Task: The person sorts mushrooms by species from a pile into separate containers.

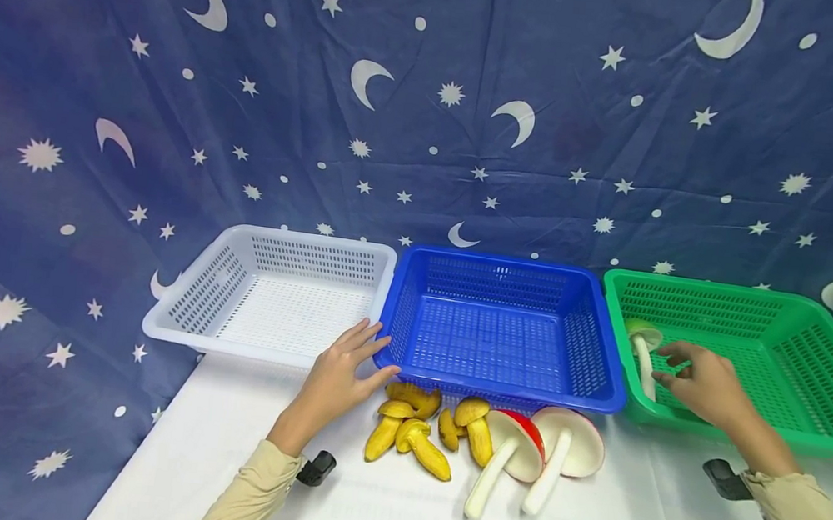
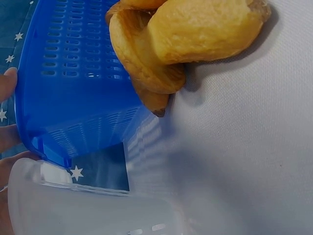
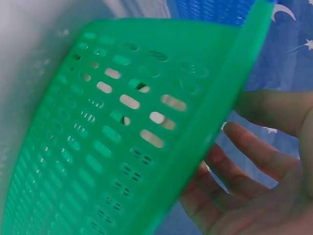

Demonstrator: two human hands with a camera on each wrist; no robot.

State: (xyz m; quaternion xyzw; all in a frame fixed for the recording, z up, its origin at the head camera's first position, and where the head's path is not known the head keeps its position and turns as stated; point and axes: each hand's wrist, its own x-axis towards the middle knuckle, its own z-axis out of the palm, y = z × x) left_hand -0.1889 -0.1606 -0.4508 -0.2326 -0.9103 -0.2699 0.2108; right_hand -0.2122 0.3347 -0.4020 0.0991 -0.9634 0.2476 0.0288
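Note:
In the head view my left hand lies over the neighbouring rims of the white basket and the blue basket, fingers spread. The left wrist view shows its fingertips right at the blue rim. My right hand is over the green basket, fingers loosely bent with nothing between them. Just left of those fingers, a green-capped mushroom with a white stem leans against the basket's left wall. Through the slots in the right wrist view, pale bits of the stem show.
In front of the blue basket lie several yellow mushrooms in a cluster. To their right are two mushrooms with white stems, one with a red cap, the other showing its pale underside. A star-patterned blue cloth hangs behind the baskets.

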